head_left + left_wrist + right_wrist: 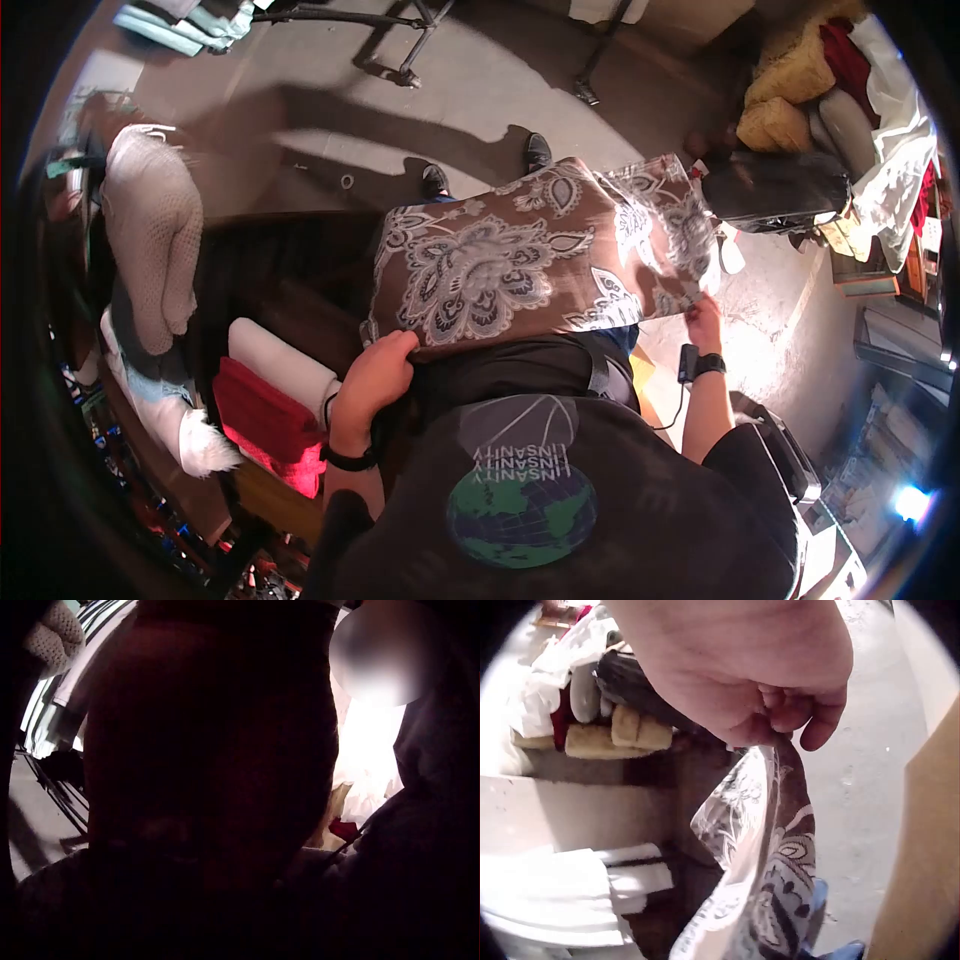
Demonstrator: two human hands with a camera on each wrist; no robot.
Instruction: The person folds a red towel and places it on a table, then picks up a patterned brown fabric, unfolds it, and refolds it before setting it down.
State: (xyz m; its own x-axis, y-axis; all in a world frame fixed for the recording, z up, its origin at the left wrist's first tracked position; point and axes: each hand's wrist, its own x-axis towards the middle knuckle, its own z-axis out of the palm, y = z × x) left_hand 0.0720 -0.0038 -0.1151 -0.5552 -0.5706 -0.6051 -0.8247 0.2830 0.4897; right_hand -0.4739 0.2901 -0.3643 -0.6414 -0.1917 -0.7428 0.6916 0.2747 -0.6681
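A brown cloth [480, 270] with white and grey flower and paisley patterns is stretched out in front of the person's waist. At its near left corner, the left hand [383, 372] grips the edge with curled fingers. The right hand [704, 322] holds the near right corner; in the right wrist view this hand [757, 675] pinches the cloth [780, 877], which hangs down in folds from the fingers. The left wrist view is almost wholly dark, so the left fingers are hidden there.
Left of the person lie a rolled white cloth [280, 360], a red towel [262, 420] and a cream knitted piece [150, 240]. At the right are a black bag-like bundle [775, 190] and yellow bundles [790, 85]. Dark metal stand legs [405, 70] stand on the floor ahead.
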